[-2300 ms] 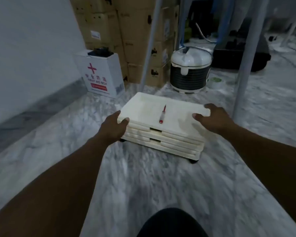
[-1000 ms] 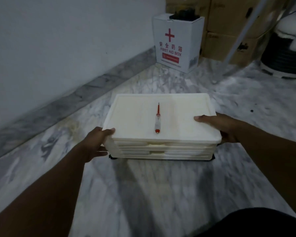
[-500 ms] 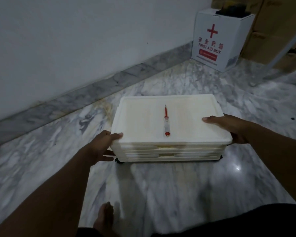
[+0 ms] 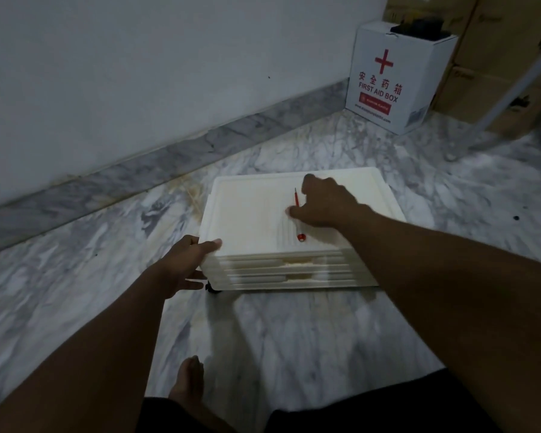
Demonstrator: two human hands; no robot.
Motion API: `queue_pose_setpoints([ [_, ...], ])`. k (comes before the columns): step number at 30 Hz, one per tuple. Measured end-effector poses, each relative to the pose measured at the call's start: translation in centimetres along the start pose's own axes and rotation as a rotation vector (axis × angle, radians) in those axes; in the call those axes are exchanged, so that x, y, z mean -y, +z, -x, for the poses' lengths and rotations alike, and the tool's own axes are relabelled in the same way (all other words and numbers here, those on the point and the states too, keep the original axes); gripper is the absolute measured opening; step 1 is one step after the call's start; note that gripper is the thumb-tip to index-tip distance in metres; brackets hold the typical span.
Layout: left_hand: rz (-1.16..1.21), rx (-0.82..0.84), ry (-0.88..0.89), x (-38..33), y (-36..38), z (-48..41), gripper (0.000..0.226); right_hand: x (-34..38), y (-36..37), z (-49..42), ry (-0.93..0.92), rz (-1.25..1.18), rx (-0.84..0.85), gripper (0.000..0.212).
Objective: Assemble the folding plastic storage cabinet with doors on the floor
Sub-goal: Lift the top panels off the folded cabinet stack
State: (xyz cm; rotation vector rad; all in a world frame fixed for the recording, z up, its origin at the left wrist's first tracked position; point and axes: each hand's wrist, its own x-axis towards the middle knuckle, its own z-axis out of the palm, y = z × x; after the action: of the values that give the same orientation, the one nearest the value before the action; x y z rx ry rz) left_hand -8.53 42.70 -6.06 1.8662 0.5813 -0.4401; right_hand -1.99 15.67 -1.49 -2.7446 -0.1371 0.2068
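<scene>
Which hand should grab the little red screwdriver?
The right hand: it's already over the screwdriver on the folded cabinet. The left hand grips the cabinet's near left corner.

First aid box [image 4: 397,79] beside cardboard boxes [image 4: 497,57], against wall [image 4: 138,73].

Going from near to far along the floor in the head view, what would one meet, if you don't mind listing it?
Bare foot → left hand → folded cabinet → screwdriver → first aid box.
</scene>
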Motion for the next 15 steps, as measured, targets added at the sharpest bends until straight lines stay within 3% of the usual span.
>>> queue_pose_setpoints([
  [7,-0.013,-0.002,-0.001,0.1,-0.1,-0.2,0.042,1.2,1.1,0.9,0.070,-0.016,-0.025,0.010],
  [15,-0.040,-0.049,0.037,-0.3,0.5,0.7,0.048,-1.1,-2.1,1.8,0.166,-0.145,-0.038,0.018],
])
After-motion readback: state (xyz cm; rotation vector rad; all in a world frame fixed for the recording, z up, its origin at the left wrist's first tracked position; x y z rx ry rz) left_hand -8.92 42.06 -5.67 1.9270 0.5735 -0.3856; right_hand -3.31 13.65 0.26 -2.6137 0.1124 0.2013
